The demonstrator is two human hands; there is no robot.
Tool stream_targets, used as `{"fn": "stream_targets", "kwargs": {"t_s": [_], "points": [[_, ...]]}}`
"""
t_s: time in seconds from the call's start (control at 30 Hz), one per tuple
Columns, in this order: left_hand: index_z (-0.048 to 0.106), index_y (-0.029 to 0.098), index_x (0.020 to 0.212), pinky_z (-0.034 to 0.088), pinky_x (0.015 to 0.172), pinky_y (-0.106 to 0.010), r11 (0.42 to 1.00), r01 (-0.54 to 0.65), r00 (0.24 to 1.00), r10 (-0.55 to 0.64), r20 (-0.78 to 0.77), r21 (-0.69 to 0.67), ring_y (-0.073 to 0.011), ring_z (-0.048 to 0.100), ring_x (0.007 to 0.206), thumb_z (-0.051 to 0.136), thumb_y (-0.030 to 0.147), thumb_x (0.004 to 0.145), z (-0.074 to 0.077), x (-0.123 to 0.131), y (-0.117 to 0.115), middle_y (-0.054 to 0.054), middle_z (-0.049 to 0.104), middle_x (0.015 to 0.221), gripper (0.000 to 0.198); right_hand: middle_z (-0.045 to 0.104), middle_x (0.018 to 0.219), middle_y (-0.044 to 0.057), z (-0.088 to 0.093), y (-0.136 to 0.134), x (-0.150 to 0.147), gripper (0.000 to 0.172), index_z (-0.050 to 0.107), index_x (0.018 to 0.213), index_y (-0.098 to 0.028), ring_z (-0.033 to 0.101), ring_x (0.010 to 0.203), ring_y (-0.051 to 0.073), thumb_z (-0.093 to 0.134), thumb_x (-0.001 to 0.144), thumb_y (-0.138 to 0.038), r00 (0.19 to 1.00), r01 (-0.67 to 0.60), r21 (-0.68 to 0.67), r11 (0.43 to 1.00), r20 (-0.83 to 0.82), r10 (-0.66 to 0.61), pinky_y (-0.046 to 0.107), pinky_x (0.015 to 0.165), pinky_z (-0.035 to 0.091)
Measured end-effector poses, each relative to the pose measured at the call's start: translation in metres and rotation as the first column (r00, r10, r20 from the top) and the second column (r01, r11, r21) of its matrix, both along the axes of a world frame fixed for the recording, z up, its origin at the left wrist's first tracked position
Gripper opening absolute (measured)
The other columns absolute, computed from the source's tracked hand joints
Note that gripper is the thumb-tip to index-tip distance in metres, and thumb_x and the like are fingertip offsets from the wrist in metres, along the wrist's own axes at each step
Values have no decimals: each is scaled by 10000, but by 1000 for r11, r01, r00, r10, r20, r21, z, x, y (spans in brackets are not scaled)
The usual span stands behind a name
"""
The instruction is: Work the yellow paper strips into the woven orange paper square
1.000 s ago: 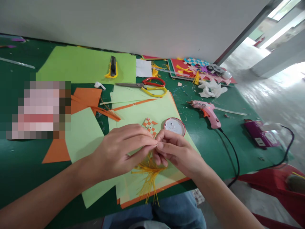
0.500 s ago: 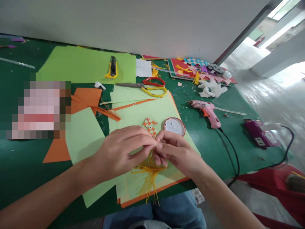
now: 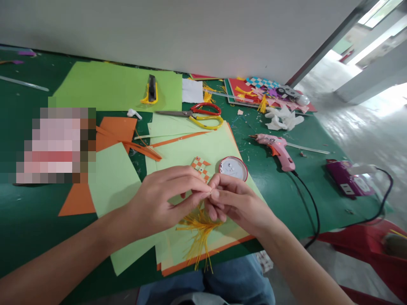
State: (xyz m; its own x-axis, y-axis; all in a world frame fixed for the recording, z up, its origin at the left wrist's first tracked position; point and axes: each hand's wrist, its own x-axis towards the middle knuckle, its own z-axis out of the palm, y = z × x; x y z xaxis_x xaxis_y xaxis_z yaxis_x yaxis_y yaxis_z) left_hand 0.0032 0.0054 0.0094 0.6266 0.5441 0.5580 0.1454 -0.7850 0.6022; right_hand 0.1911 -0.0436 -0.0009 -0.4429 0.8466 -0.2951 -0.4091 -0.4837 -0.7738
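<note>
My left hand (image 3: 165, 201) and my right hand (image 3: 237, 203) meet fingertip to fingertip over a pale green paper sheet (image 3: 203, 148). Together they pinch the top of a bundle of yellow threads (image 3: 200, 233), which fans out downward below my fingers. What exactly sits between the fingertips is hidden. Just beyond my hands lie a small orange-and-white woven paper square (image 3: 200, 165) and a round white lid with a red rim (image 3: 233, 167).
On the green table (image 3: 19, 220) lie orange paper pieces (image 3: 116, 129), red-and-yellow scissors (image 3: 200, 114), a yellow utility knife (image 3: 151, 90), a pink glue gun (image 3: 276, 148) with a black cord, a purple power strip (image 3: 348, 182) and colourful paper crafts (image 3: 263, 91) at the back. A red chair (image 3: 365, 250) stands right.
My hands have stayed together on the yellow thread bundle, the fingers shifting only slightly. The view has nudged a little; nothing else on the table moved.
</note>
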Motion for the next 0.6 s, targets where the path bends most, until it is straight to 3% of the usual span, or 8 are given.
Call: {"fn": "stream_targets", "kwargs": {"t_s": [0.6], "points": [[656,159,885,497,702,-170,996,-59,998,61,-23,63,-82,630,770,575,82,863,-2,0,-1,-4,694,828,114,644,604,-11,-2,0,1,79,595,828,-159,538,506,62,618,883,-211,1000,5,0,1000,9,-5,155,485,379]]}}
